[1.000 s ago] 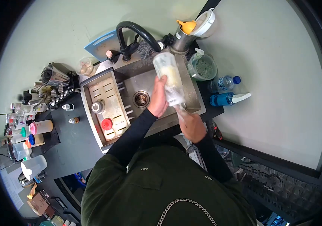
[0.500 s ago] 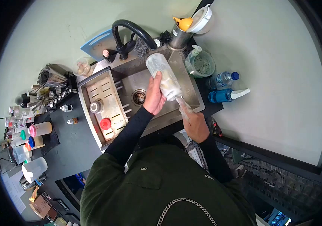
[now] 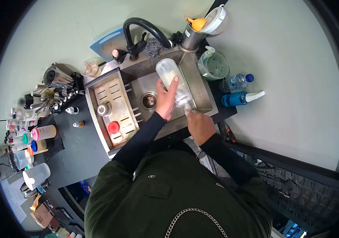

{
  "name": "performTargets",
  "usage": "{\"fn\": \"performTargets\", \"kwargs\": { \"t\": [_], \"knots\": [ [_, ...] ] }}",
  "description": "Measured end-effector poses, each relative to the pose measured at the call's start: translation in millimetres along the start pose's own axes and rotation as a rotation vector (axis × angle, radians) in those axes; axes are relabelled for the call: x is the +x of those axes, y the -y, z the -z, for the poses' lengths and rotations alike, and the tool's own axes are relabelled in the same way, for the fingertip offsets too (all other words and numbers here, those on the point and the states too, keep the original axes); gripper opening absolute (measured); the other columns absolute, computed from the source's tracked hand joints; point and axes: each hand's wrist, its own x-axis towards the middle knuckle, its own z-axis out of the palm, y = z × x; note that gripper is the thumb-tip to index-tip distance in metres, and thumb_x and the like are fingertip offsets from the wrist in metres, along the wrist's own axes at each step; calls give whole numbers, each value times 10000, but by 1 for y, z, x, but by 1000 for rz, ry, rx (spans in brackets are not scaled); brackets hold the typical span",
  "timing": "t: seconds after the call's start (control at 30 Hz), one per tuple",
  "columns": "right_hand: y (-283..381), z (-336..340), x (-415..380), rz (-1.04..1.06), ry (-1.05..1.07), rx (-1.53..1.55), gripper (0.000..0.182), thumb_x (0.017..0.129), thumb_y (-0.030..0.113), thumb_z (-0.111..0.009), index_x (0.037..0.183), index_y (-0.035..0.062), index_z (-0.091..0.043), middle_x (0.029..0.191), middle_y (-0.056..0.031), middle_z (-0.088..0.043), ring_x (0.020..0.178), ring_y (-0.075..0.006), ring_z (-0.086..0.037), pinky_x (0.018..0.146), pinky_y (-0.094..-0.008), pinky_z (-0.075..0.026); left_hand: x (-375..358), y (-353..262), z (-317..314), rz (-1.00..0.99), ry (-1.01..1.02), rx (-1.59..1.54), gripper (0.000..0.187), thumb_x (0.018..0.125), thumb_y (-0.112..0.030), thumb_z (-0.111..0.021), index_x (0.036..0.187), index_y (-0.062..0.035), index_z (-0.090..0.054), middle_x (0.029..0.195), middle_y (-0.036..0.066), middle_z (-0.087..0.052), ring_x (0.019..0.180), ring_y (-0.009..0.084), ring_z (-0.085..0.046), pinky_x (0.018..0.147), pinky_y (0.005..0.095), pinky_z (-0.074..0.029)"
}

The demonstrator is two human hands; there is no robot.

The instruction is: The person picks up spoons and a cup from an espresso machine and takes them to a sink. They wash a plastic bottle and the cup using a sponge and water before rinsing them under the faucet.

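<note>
While left fingers (image 3: 174, 83) wrap a bottle (image 3: 168, 68), right fingers (image 3: 192, 116) grip a handle (image 3: 187, 106), faucet (image 3: 154, 29) beyond, slotted tray (image 3: 110, 104) nearby.

My bottle (image 3: 168, 68) is cloudy, translucent white, and the stick (image 3: 187, 106) at its mouth is whitish. My shirt (image 3: 153, 206) is dark olive green, my undersleeves (image 3: 143, 137) black, my chain (image 3: 193, 209) silver. The sink (image 3: 143, 85) is silver-grey, the faucet (image 3: 147, 23) black. Rows of dark slots pattern the beige drying tray (image 3: 118, 97), where one cap (image 3: 113, 127) shows red. The cutting board (image 3: 105, 44) is light blue, the funnel (image 3: 198, 24) yellow-orange.
</note>
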Motion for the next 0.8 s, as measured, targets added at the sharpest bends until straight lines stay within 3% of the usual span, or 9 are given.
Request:
{"fn": "performTargets", "kwargs": {
  "t": [0.03,0.23,0.33,0.4,0.43,0.53,0.63,0.73,0.8],
  "knots": [
    [-2,-4,6,1,-6,1,227,973,204,-497,1058,64,-653,724,-135,-670,603,-321,-678,533,-448,-544,-1,1,-1,15,14,1,892,914,-425,-708,1472,29,-181,1220,180,-575,1036,196,-608,843,319,-519],
    [2,11,-5,98,-55,-20,259,981,212,-481,911,47,-667,647,-124,-649,582,-320,-679,531,-452,-547,5,-8,11,2,-14,-25,860,923,-426,-694,1457,44,-210,1220,180,-580,1033,195,-613,836,316,-525],
    [13,22,-7,31,71,16,257,971,199,-484,874,37,-658,634,-134,-647,567,-318,-672,527,-456,-541,7,-7,12,-102,-19,46,800,939,-421,-674,1443,37,-254,1218,171,-585,1037,184,-612,835,313,-526],
    [6,5,9,5,38,41,265,959,181,-486,1071,23,-667,663,-157,-660,590,-334,-675,560,-456,-549,4,-2,9,-63,38,64,737,957,-427,-646,1424,31,-306,1219,159,-584,1027,175,-610,830,310,-524],
    [-1,-3,14,1,36,41,265,959,181,-486,1071,23,-667,663,-157,-660,590,-334,-675,560,-456,-549,5,4,7,-45,58,58,717,963,-430,-635,1416,30,-322,1209,146,-589,1013,170,-612,823,307,-523],
    [-11,-3,17,27,-25,120,426,930,80,-477,1346,6,-526,709,-209,-653,636,-376,-666,589,-498,-527,14,12,14,-31,102,33,627,987,-425,-593,1378,15,-379,1139,113,-615,925,156,-628,771,295,-525],
    [-12,1,6,52,114,306,355,945,91,-502,1284,-3,-548,811,-244,-665,687,-403,-672,609,-500,-526,16,1,16,10,45,-146,418,1016,-409,-516,1201,-38,-464,970,100,-610,779,191,-665,637,326,-570],
    [-17,-21,10,281,-301,657,242,956,153,-564,1167,34,-579,809,-169,-671,581,-305,-653,490,-423,-499,19,24,20,94,76,-303,482,1037,-473,-402,1162,-22,-516,921,125,-656,774,218,-684,695,366,-585],
    [-22,-18,14,-606,366,1873,109,971,198,-576,1021,103,-592,736,-29,-587,467,-157,-541,372,-292,-390,7,35,3,95,43,-308,526,1036,-507,-360,1174,-18,-496,906,142,-657,780,243,-683,704,378,-577]
  ]
}}
